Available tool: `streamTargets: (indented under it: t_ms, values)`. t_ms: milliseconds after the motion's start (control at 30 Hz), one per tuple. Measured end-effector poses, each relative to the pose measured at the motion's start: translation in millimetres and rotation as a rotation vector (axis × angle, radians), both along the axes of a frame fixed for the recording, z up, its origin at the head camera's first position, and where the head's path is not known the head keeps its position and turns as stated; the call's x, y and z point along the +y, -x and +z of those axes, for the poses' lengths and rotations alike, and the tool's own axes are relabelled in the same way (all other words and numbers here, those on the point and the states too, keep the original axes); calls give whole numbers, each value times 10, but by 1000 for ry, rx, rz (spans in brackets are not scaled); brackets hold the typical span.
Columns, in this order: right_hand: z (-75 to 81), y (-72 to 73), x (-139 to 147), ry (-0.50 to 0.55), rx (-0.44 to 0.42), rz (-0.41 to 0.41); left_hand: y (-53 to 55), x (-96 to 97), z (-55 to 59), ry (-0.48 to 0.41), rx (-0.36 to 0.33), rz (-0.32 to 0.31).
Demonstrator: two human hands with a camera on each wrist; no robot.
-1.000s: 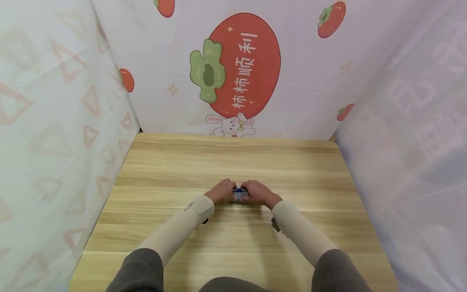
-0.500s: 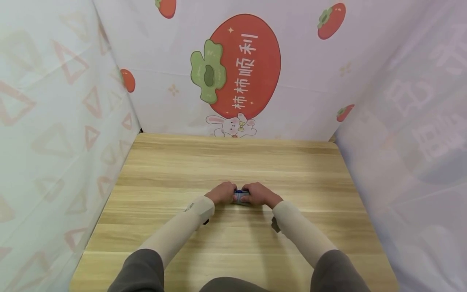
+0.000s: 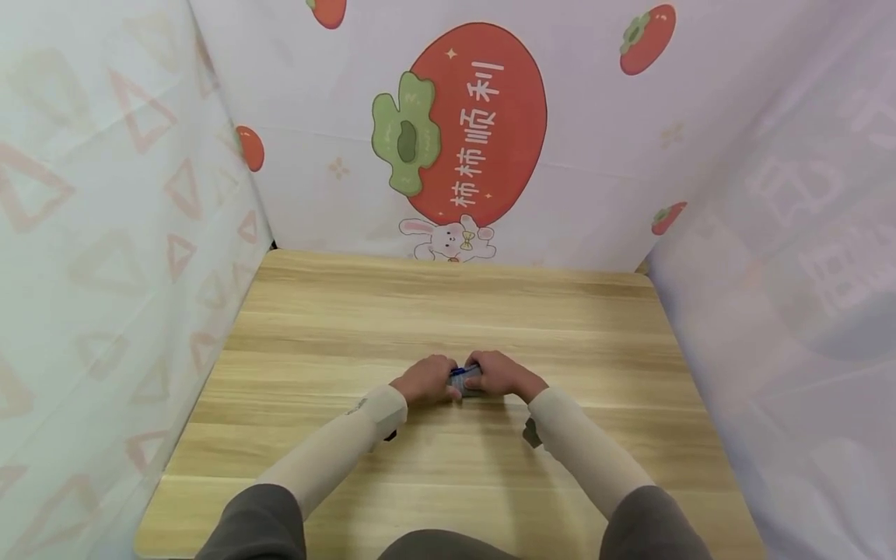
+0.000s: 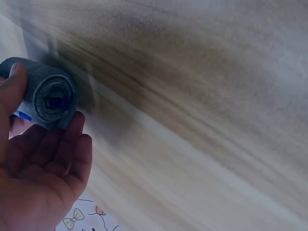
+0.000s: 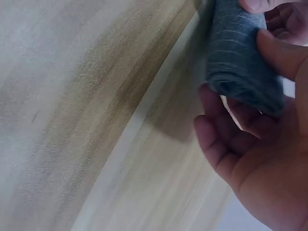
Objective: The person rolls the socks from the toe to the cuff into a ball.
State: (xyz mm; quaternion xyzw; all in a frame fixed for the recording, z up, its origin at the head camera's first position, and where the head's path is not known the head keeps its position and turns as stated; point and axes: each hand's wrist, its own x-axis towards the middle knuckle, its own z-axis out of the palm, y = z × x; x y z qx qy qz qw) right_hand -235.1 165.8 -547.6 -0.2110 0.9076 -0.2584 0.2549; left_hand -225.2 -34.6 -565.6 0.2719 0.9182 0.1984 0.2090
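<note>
Near the middle of the table, both hands hold a small roll of grey-blue ribbed cloth [image 3: 465,383]. My left hand [image 3: 425,379] grips its left end, and my right hand [image 3: 501,373] has the right end between thumb and fingers. A bit of blue shows along the roll's far side. Seen from the left wrist, the cloth roll [image 4: 41,91] has a spiral end with blue at its core; the left thumb lies over it and the fingers curl below. In the right wrist view the right thumb [image 5: 281,53] presses the roll's ribbed side, fingers under its end.
The wood-grain table [image 3: 448,303] extends around the hands. Pale printed cloth hangs behind it, with a big red persimmon [image 3: 490,124] and a rabbit drawing. Cloth walls [image 3: 105,257] stand close along the left and right edges.
Both hands have shifted slightly toward the body with the roll. The roll now sits tilted, its right end farther away, and the left thumb has slid lower.
</note>
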Motion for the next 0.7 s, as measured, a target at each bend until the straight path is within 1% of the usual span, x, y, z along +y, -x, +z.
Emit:
streamTargets:
  t_ms: [67, 167, 200, 267, 333, 400, 433, 500, 600, 700]
  values:
    - [-1, -2, 8, 51, 12, -70, -9, -45, -13, -76, -23, 39]
    - [20, -10, 28, 191, -4, -222, -16, -112, 14, -215, -83, 105]
    - [32, -13, 36, 247, -22, -267, -18, -133, 33, -261, -105, 130]
    - [58, -14, 50, 381, -84, -343, -15, -166, 69, -353, -153, 185]
    - [78, -15, 64, 502, -158, -394, -14, -186, 102, -429, -210, 253]
    - [83, -16, 71, 592, -237, -412, -14, -199, 119, -480, -256, 317]
    - [79, -18, 70, 621, -266, -409, -15, -201, 124, -497, -276, 346]
    - [59, -29, 50, 646, -305, -401, -18, -201, 121, -518, -296, 385]
    - [44, -61, 12, 656, -328, -395, -7, -180, 118, -554, -321, 399]
    - [44, -79, -9, 655, -324, -404, 21, -160, 145, -588, -359, 382]
